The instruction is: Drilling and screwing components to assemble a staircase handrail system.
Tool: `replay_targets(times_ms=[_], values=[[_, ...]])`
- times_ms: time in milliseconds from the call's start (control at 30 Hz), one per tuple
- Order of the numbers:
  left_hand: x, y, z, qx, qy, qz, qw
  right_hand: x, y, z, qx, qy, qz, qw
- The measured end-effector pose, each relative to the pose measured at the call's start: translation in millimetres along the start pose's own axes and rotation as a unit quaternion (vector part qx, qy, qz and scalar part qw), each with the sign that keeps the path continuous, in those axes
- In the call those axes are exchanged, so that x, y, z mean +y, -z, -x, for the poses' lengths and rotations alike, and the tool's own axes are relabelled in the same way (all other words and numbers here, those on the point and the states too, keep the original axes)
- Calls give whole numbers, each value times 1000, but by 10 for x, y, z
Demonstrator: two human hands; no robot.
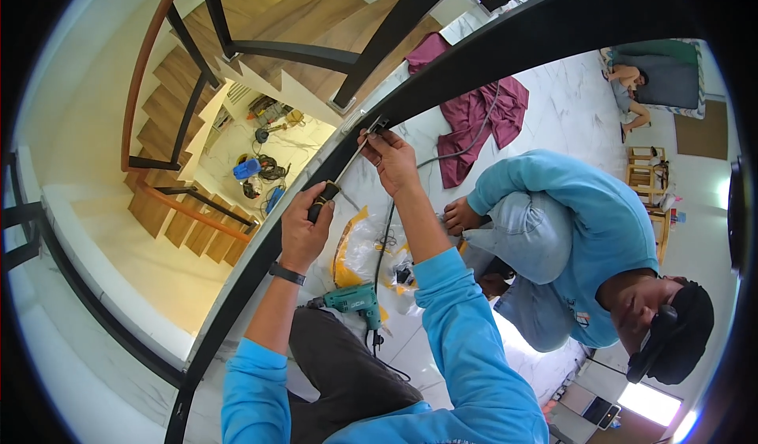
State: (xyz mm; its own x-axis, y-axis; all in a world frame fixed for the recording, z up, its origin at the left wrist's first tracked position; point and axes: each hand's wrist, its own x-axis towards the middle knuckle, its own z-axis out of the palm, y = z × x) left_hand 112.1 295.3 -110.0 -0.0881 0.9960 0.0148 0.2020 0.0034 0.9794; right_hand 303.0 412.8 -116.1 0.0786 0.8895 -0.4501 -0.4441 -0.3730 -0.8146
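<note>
My left hand [305, 229] is closed around the black and yellow handle of a screwdriver [322, 200]. Its thin shaft slants up and right along a black metal rail. At the tip, the fingers of my right hand [390, 162] are pinched together beside a small dark metal fitting [378, 123] on the black frame [418, 101]. What exactly those fingers grip is too small to make out. Below my hands, a green power drill [353, 300] lies by my leg with its cord trailing off.
A co-worker in a blue shirt [588, 207] crouches at the right. Plastic wrap with yellow edges [359, 256] and a maroon cloth [482, 120] lie on the floor. Left of the rail, a stairwell drops to wooden steps [170, 207], with a blue tool [246, 168] below.
</note>
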Motion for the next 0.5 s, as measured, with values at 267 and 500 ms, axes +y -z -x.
replay_targets(times_ms=[267, 500], values=[[-21, -42, 31, 8, -3, -2, 1000, -7, 21, -9, -14, -11, -17, 1000], [44, -8, 13, 21, -64, -97, 993, -12, 4, -6, -4, -9, -8, 1000]])
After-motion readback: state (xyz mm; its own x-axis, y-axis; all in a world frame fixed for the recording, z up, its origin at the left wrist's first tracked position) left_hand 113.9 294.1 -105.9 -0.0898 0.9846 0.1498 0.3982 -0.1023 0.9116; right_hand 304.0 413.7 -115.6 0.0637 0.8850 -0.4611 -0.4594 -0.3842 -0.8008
